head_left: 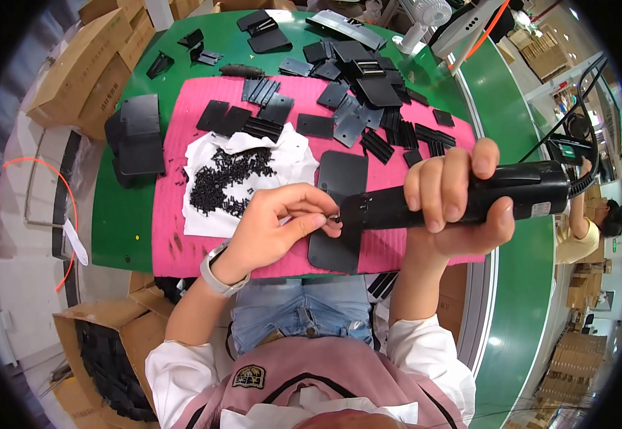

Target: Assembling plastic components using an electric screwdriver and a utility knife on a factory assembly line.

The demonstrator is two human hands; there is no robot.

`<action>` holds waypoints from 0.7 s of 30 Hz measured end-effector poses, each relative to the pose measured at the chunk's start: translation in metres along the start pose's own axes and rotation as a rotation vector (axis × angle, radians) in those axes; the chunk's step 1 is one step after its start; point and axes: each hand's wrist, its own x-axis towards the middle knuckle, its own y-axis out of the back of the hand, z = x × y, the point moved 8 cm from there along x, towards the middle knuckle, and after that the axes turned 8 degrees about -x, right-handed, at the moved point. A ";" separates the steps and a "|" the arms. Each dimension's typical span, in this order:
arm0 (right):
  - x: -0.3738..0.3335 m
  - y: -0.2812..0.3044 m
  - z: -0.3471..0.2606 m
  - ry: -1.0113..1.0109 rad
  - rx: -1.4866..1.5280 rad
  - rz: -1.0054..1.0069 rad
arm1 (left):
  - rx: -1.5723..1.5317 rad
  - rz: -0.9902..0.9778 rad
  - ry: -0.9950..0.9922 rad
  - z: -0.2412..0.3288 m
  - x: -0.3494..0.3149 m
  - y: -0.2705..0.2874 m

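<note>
Across the pink mat (168,261) on the green counter (114,239), a black plate (343,171) lay in front of the person, partly covered by the left hand and the driver. The right hand (461,193) was wrapped around the thick body of the black driver (532,189), which pointed leftward over the plate. The left hand (282,222) was nearly closed, thumb and fingertips pinched about a small piece (334,218) at the driver's tip; whether that was a screw or the driver's bit was too small to tell.

The work seemed partway through on this plate: tool and fingers met over it, but no finished joint could be made out. Much appeared left, to judge by the large heap of screws (214,189) on the white cloth (198,225) and the loose strips (261,129) and pile of plates (379,91) beyond. A stack (141,139) stood on the left, perhaps finished, though nothing showed this. More black parts (114,365) filled a carton (139,336) below.
</note>
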 end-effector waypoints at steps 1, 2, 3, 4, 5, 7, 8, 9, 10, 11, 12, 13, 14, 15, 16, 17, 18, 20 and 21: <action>0.000 0.001 -0.002 -0.004 -0.003 0.007 | -0.039 0.013 0.004 0.000 0.001 0.000; 0.000 0.001 -0.005 0.016 -0.003 0.006 | -0.027 0.016 0.001 0.002 0.001 0.000; -0.001 0.002 -0.007 0.037 0.001 0.003 | -0.029 0.016 0.005 0.001 0.001 -0.001; -0.001 0.001 -0.008 0.041 0.001 -0.020 | -0.007 0.019 -0.011 0.001 0.001 -0.001; -0.002 0.002 -0.008 0.041 -0.001 -0.018 | 0.016 0.020 -0.027 0.002 0.001 -0.001; -0.003 0.001 -0.003 0.019 0.000 -0.028 | 0.063 0.027 -0.038 0.003 -0.001 0.000; -0.004 0.000 -0.002 0.018 0.002 -0.028 | 0.110 0.030 -0.051 0.004 -0.001 0.001; -0.004 -0.001 -0.001 0.010 -0.019 -0.029 | 0.108 0.031 -0.050 0.004 -0.002 0.000; -0.005 -0.003 0.001 0.003 -0.040 -0.031 | 0.145 0.044 -0.064 0.006 -0.003 0.001; -0.005 -0.005 0.001 0.001 -0.040 -0.030 | 0.183 0.057 -0.077 0.007 -0.003 0.001; -0.006 -0.005 0.002 -0.015 -0.064 -0.003 | 0.181 0.058 -0.076 0.007 -0.003 0.000; -0.005 -0.005 0.004 -0.031 -0.089 0.024 | 0.280 0.063 -0.128 0.012 -0.004 -0.001; -0.005 -0.007 0.004 -0.033 -0.088 0.025 | 0.379 0.069 -0.179 0.017 -0.005 -0.002; -0.004 -0.007 0.002 -0.029 -0.087 0.041 | 0.376 0.067 -0.178 0.015 -0.005 -0.001; -0.003 -0.007 0.000 -0.024 -0.086 0.056 | 0.313 0.054 -0.202 0.015 -0.006 -0.001; -0.001 -0.007 -0.002 -0.025 -0.089 0.058 | 0.250 0.042 -0.225 0.016 -0.005 0.000; 0.001 -0.006 -0.002 -0.025 -0.047 0.066 | 0.250 0.047 -0.223 0.016 -0.004 0.000; 0.005 -0.002 -0.001 -0.044 -0.011 0.054 | 0.343 0.118 -0.313 0.025 -0.004 0.000; 0.005 0.000 -0.003 -0.043 -0.016 0.055 | 0.340 0.115 -0.314 0.024 -0.003 -0.002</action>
